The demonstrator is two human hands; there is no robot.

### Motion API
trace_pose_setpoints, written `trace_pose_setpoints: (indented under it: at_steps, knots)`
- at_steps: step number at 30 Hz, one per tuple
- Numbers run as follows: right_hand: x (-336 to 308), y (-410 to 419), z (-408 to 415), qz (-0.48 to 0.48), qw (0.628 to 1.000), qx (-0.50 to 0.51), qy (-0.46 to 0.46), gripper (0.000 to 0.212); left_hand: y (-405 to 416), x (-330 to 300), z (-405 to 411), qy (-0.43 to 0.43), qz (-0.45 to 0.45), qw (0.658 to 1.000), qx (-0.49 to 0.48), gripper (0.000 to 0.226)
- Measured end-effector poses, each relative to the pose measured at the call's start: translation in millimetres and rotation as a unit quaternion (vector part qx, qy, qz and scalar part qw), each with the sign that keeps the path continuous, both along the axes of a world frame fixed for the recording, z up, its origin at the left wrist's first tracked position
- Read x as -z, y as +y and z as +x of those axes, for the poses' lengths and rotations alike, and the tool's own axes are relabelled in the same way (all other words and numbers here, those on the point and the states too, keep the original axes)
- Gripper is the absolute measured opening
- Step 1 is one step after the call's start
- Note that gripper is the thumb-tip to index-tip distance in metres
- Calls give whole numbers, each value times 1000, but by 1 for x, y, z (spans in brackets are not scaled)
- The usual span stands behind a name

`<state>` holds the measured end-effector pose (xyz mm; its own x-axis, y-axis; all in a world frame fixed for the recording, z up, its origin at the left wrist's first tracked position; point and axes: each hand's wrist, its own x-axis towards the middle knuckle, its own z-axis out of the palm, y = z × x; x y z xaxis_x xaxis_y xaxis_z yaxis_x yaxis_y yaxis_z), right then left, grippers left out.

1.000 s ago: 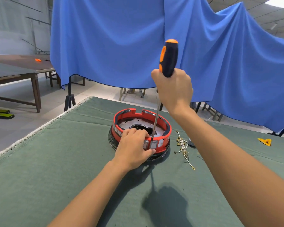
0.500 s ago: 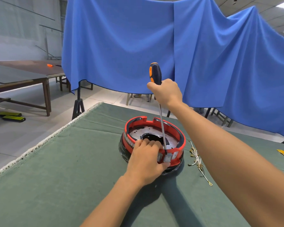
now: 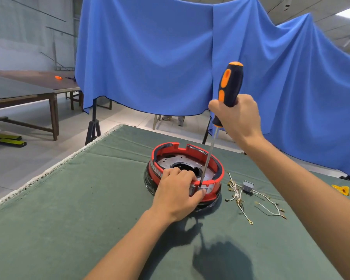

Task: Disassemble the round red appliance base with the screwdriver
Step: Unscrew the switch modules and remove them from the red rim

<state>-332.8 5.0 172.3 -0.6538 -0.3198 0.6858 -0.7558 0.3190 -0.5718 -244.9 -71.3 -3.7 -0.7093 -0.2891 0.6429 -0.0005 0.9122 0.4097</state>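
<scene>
The round red appliance base (image 3: 214,164) sits on the green cloth, its metal plate and dark centre hole showing inside the rim. My left hand (image 3: 177,194) grips the near rim, fingers curled over the top and thumb pressed on the front. My right hand (image 3: 238,116) holds the black and orange screwdriver (image 3: 229,85) by the handle. Its shaft slants down and left, and the tip meets the near rim beside my left thumb.
A bundle of white wires with yellow terminals and a small grey part (image 3: 248,186) lies right of the base. A yellow piece (image 3: 341,189) lies at the far right. The cloth's left edge (image 3: 55,166) runs diagonally. Blue drapes (image 3: 170,57) hang behind, wooden tables (image 3: 28,89) at left.
The screwdriver handle has tilted over to the right, its shaft now slanting instead of near upright. My left hand keeps its grip on the rim. The camera view has shifted.
</scene>
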Motion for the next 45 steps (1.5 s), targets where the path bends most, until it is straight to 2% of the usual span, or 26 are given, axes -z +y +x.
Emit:
trace_pose_setpoints:
  at_steps: [3, 8, 12, 23, 28, 32, 36, 41, 45]
  knots:
    - [4, 23, 9, -17, 999, -22, 41, 29, 1, 0, 2, 3, -4, 1000, 0, 32]
    - [10, 42, 12, -112, 989, -32, 91, 31, 2, 0, 3, -16, -12, 1000, 1, 33]
    - [17, 47, 11, -121, 986, -30, 113, 31, 1, 0, 3, -23, -19, 1000, -4, 31]
    - [31, 49, 0, -160, 985, -6, 65, 26, 1, -1, 2, -38, -14, 999, -6, 39]
    - [32, 52, -9, -183, 983, 6, 31, 37, 1, 0, 0, -43, -14, 999, -9, 40]
    - [31, 57, -13, -207, 978, 18, -5, 39, 0, 2, -1, -51, -17, 998, -24, 30]
    - [30, 61, -17, -220, 975, 9, -25, 33, 0, 2, -2, -57, -28, 997, -33, 27]
    - [35, 58, -21, -217, 976, 15, -20, 38, 0, 2, 0, -61, -29, 997, -34, 27]
    - [39, 58, -25, -225, 973, 19, -44, 27, 1, 1, -1, -61, -30, 997, -34, 28]
